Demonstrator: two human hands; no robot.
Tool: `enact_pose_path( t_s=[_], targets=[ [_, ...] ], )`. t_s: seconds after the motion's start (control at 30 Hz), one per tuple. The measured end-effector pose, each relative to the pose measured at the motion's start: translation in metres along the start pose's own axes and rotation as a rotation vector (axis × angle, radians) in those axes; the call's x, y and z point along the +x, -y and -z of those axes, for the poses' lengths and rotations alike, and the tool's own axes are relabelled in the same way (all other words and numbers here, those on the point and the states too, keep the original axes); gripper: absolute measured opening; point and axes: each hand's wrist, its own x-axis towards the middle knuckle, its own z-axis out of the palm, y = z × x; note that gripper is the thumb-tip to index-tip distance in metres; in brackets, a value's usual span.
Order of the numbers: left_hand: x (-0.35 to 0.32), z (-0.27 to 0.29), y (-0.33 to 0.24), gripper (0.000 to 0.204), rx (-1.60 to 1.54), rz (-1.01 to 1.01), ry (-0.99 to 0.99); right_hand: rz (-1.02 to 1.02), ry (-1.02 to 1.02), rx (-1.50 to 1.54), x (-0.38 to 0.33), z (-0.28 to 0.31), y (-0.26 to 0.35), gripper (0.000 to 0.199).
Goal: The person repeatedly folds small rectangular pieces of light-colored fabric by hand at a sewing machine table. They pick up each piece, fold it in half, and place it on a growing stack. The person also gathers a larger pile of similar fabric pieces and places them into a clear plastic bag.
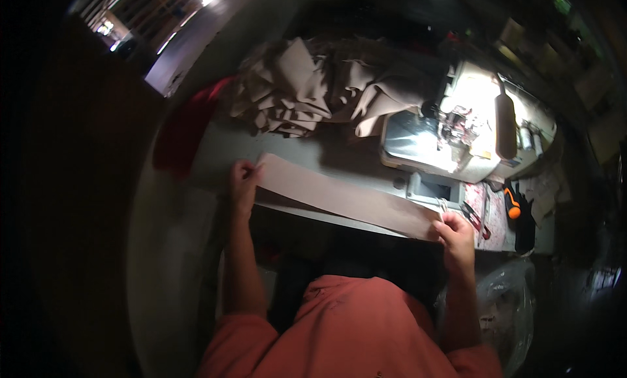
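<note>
A long beige fabric strip point(346, 198) is stretched between my two hands over the table's front edge. My left hand point(245, 182) pinches its left end, thumb against fingers. At the other end, my right hand point(456, 231) grips the strip's right corner, beside the small tools. The strip slopes down slightly from left to right, and a darker layer or fold shows beneath its left part. Beyond it to the right stands a sewing machine point(473, 123), its needle area brightly lit.
Crumpled beige fabric pieces point(294, 91) are heaped at the back of the table point(222, 143). Red cloth point(189, 126) hangs at the left edge. Red-handled snips point(482, 224) and an orange-and-black tool point(512, 205) lie at right. A clear plastic bag point(509, 306) sits below.
</note>
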Motion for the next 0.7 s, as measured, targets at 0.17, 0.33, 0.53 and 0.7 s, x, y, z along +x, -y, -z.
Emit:
enact_pose_path(
  t_s=[0.17, 0.33, 0.53, 0.7],
  targets=[
    [-0.055, -0.066, -0.082, 0.020, 0.133, -0.319, 0.113, 0.013, 0.155, 0.235, -0.005, -0.041, 0.009, 0.025],
    [-0.109, -0.138, -0.099, 0.028, -0.097, -0.282, 0.622, -0.008, 0.322, 0.380, -0.008, -0.067, 0.019, 0.025],
    [-0.117, -0.139, -0.103, 0.027, -0.135, -0.186, 0.642, 0.021, 0.368, 0.334, -0.009, -0.056, 0.018, 0.023],
    [-0.079, -0.143, -0.102, 0.025, 0.066, -0.557, 0.642, 0.108, 0.368, 0.169, -0.009, -0.054, 0.024, 0.016]
  ],
)
